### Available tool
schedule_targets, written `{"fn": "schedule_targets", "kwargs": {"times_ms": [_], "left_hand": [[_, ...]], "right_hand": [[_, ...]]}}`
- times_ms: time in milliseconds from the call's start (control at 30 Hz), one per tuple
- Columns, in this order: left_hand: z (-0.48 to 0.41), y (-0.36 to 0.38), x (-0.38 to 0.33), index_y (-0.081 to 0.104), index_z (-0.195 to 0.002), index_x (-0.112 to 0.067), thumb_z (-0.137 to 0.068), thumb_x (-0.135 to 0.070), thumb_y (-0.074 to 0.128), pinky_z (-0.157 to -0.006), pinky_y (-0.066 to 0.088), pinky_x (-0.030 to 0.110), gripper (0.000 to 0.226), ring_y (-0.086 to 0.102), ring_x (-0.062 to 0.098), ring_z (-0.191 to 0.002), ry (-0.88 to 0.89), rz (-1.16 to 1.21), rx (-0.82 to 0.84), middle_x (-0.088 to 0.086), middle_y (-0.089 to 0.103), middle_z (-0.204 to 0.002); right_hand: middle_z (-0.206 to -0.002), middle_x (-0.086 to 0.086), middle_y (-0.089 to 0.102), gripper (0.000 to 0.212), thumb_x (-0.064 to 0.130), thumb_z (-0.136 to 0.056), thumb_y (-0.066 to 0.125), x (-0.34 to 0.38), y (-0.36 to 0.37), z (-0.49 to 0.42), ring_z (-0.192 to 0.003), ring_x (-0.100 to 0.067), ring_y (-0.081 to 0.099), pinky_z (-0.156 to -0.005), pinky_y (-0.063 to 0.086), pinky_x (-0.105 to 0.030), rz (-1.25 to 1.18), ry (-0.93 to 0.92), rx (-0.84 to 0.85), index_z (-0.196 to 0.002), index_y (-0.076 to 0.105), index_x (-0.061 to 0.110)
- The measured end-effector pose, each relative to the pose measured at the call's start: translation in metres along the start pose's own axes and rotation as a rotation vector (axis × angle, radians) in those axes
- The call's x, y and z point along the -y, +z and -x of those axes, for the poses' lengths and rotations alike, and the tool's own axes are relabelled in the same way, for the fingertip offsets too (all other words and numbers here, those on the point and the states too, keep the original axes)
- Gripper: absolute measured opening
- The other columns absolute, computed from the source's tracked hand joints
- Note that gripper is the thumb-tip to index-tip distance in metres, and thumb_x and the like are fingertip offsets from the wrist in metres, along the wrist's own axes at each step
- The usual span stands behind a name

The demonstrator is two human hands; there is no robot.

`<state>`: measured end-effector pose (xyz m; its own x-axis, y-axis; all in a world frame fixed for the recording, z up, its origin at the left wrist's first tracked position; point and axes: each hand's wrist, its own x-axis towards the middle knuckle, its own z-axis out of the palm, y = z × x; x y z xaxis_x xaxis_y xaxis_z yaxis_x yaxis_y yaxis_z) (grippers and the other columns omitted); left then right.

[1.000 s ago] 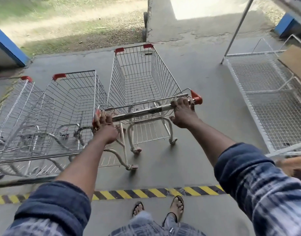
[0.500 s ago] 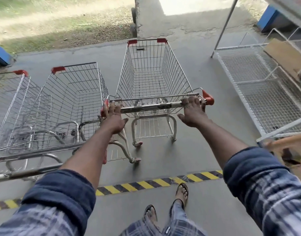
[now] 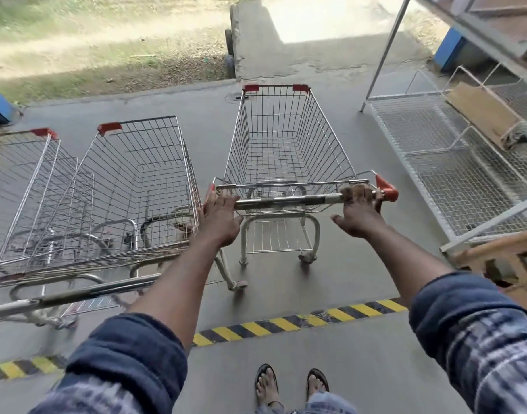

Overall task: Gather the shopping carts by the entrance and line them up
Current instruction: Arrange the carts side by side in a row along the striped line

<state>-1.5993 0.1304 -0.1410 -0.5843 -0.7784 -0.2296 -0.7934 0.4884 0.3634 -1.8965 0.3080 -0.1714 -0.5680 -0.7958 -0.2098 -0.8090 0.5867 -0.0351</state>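
And there it was, the shopping cart (image 3: 289, 144), out on the concrete floor (image 3: 375, 279) past the hazard stripe (image 3: 256, 328), nose aimed at the floor's far edge. Just beside it on the left stood a middle cart (image 3: 143, 180), with a far-left cart (image 3: 26, 180) against that one. A stiff wire frame on castors, and empty, so it likely rolled light but swung at the front. The handle bar (image 3: 289, 200) was the place to take it, wide apart, for steering. That's how the grip sat: left hand (image 3: 219, 218) hooked over the bar's left end, right hand (image 3: 357, 215) curled over it near the red end cap, both thumbs splayed free. Arms were out nearly straight, sleeves rolled, feet behind the stripe.
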Motion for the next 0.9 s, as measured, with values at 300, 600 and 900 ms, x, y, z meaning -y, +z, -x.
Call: {"fn": "schedule_targets", "kwargs": {"times_ms": [300, 600, 900], "left_hand": [[0.034, 0.021, -0.037, 0.012, -0.156, -0.031, -0.102, -0.033, 0.046, -0.122, 0.0, 0.057, 0.064, -0.011, 0.023, -0.152, -0.042, 0.023, -0.018, -0.002, 0.006, -0.165], [0.054, 0.04, -0.038, 0.018, -0.153, -0.034, -0.098, -0.036, 0.05, -0.121, 0.006, 0.058, 0.063, -0.007, 0.024, -0.152, -0.039, 0.021, -0.055, -0.004, 0.014, -0.162], [0.07, 0.055, -0.046, 0.024, -0.151, -0.037, -0.096, -0.03, 0.056, -0.122, 0.007, 0.053, 0.064, -0.002, 0.024, -0.152, -0.049, -0.017, -0.079, -0.005, 0.024, -0.16]], "right_hand": [[-0.146, -0.013, 0.024, 0.073, 0.055, -0.087, 0.061, -0.03, -0.007, -0.006, -0.144, -0.035, 0.011, -0.118, -0.005, -0.055, 0.028, -0.021, -0.063, -0.143, 0.029, 0.019], [-0.141, -0.013, 0.028, 0.067, 0.049, -0.085, 0.066, -0.04, -0.003, 0.012, -0.141, -0.033, 0.016, -0.118, -0.002, -0.056, -0.057, -0.05, -0.123, -0.136, 0.035, 0.018], [-0.14, -0.013, 0.029, 0.063, 0.046, -0.084, 0.067, -0.056, 0.003, 0.039, -0.14, -0.033, 0.016, -0.118, -0.001, -0.057, -0.1, -0.069, -0.151, -0.132, 0.036, 0.017]]}}
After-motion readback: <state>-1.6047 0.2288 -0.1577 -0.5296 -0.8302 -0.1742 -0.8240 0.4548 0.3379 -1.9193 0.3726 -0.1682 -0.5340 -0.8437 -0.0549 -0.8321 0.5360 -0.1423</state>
